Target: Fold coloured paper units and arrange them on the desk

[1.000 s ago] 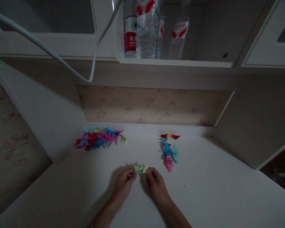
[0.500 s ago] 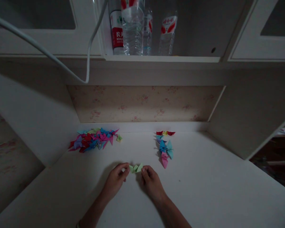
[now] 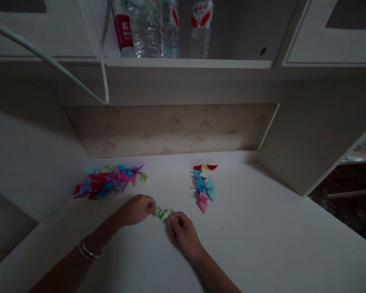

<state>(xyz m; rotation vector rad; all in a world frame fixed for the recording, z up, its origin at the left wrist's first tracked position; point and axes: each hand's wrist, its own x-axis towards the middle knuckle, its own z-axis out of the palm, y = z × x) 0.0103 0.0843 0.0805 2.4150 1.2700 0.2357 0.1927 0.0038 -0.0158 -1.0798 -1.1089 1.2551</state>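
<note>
A light green origami crane [image 3: 162,214] is stretched between my two hands, just over the white desk [image 3: 250,236]. The fingertips of my left hand [image 3: 142,208] are pinched at its left tip, with the back of the hand turned up. From the other side, the thumb and forefinger of my right hand [image 3: 184,232] close at its right tip. Further back on the left lies a pile of folded paper cranes [image 3: 110,182] in red, blue, pink, purple and green. Beyond my right hand, a smaller group of paper cranes [image 3: 202,186] runs toward the back edge.
An open cabinet shelf [image 3: 186,63] above the desk holds several plastic bottles [image 3: 200,30]. A white cable [image 3: 49,59] hangs down at the upper left. Side panels [image 3: 317,122] close in the desk left and right, and a floral-papered wall [image 3: 173,130] stands behind.
My left hand has turned over and its forearm has swung out to the left, bringing a bracelet into view. The green crane stays between both hands. The camera view has shifted a little.
</note>
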